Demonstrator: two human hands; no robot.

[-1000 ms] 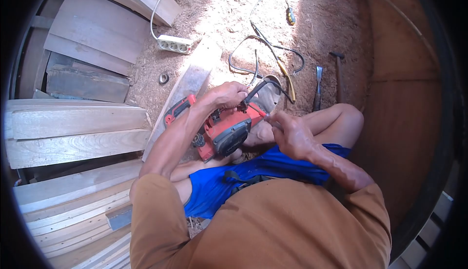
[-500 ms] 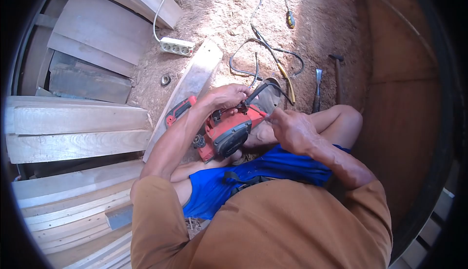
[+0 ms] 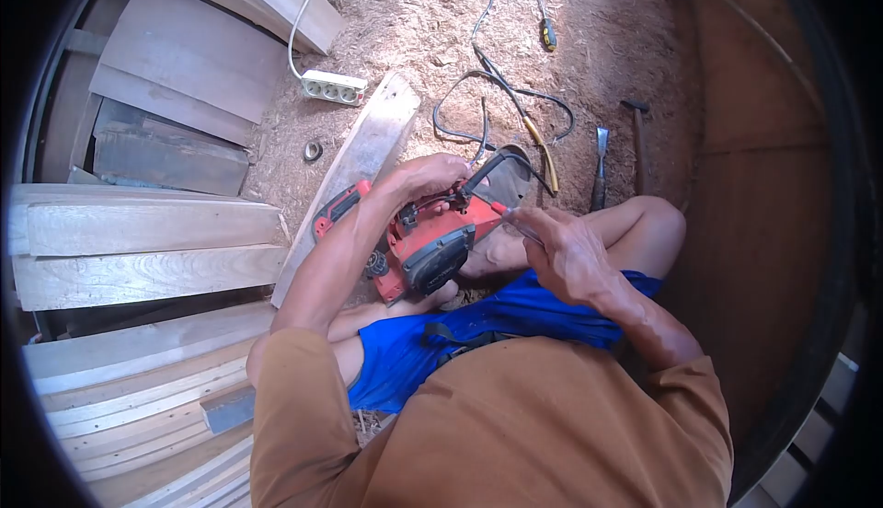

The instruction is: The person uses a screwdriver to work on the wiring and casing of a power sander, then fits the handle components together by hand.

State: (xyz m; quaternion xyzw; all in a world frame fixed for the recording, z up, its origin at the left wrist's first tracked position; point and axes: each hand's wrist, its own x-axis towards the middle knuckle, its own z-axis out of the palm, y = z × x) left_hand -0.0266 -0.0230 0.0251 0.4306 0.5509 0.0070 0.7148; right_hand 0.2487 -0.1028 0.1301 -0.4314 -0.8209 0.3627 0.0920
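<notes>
A red and black electric planer (image 3: 432, 246) lies tilted across my lap and legs, its handle part opened with dark wires showing. My left hand (image 3: 434, 177) reaches over its top, fingers pinched at the wiring; what they hold is hidden. A thick black cord (image 3: 492, 166) arches up beside those fingers. My right hand (image 3: 566, 250) is closed round a slim tool with a red end (image 3: 499, 207), pointing at the planer's right side. The rest of that tool is hidden in my palm.
A white power strip (image 3: 333, 87) and a tape roll (image 3: 313, 150) lie left of a plank (image 3: 363, 140). Ahead are a loose cable (image 3: 497, 80) and a screwdriver (image 3: 548, 35). A chisel (image 3: 601, 167) and hammer (image 3: 636, 140) lie right. Stacked boards (image 3: 147, 273) line the left.
My right hand has moved slightly right and down, turning so that more of the slim tool shows. My left hand has shifted a little; the planer stays nearly in place.
</notes>
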